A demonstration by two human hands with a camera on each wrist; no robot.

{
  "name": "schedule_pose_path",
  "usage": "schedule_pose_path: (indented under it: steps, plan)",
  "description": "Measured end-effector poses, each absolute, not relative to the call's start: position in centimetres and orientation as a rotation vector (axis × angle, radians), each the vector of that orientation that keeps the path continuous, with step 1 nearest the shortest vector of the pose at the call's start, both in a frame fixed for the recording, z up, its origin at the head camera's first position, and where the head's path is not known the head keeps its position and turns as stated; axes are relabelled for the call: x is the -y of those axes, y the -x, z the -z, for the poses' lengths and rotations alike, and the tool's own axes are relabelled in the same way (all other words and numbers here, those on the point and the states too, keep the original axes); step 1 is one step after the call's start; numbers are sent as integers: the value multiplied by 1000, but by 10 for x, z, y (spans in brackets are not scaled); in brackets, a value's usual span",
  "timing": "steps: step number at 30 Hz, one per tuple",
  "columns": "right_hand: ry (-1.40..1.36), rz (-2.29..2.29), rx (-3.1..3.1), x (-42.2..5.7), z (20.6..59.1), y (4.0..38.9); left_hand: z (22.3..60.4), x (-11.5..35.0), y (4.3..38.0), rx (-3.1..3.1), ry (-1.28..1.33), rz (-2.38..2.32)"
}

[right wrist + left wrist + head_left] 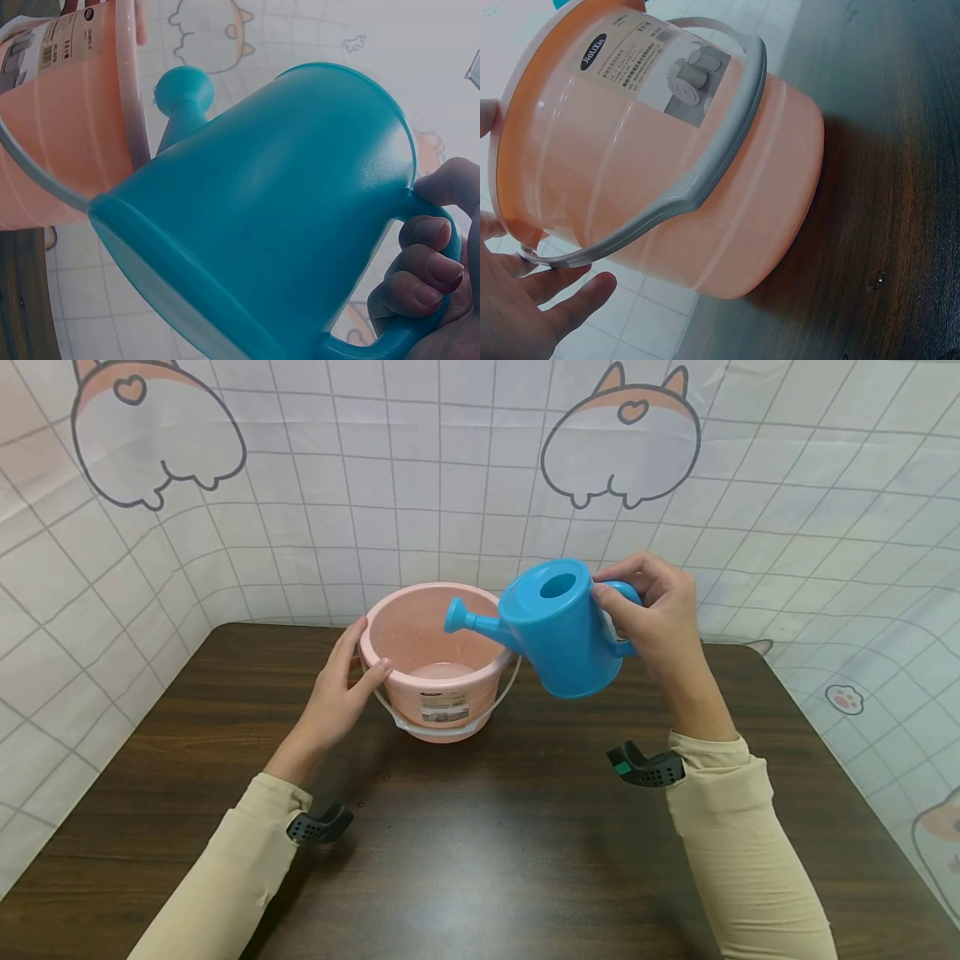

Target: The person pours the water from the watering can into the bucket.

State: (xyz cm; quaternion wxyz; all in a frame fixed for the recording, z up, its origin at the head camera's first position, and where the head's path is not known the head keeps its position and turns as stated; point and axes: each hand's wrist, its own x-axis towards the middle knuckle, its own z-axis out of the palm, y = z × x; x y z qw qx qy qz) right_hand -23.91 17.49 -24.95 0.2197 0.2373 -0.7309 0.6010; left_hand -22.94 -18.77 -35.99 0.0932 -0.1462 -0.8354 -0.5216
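Observation:
A pink bucket point(442, 693) with a grey bail handle point(727, 142) hanging down its front stands upright on the table. My left hand point(337, 685) grips the bucket's left rim, thumb over the near edge and fingers along the outer side. Over the bucket's right side, my right hand point(656, 610) holds a blue watering can point(570, 635) by its handle. The right wrist view shows curled fingers point(420, 277) through the handle loop. Tipped to the left, the can has its spout point(468, 618) above the bucket's opening. Some clear water point(442, 671) shows at the bucket's bottom.
The dark wooden table point(465, 860) carries a few small droplets near the left forearm. Behind it and along its sides hangs a white grid-patterned cloth point(450, 468) with cartoon animal prints. Each wrist wears a black strap device point(645, 767).

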Motion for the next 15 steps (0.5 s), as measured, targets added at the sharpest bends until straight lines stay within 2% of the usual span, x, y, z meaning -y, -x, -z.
schedule_pose_path:
  steps: [15]
  plan:
    - [-657,-1672,2018,-175,251,240,360,188,229,2466,449,1560]
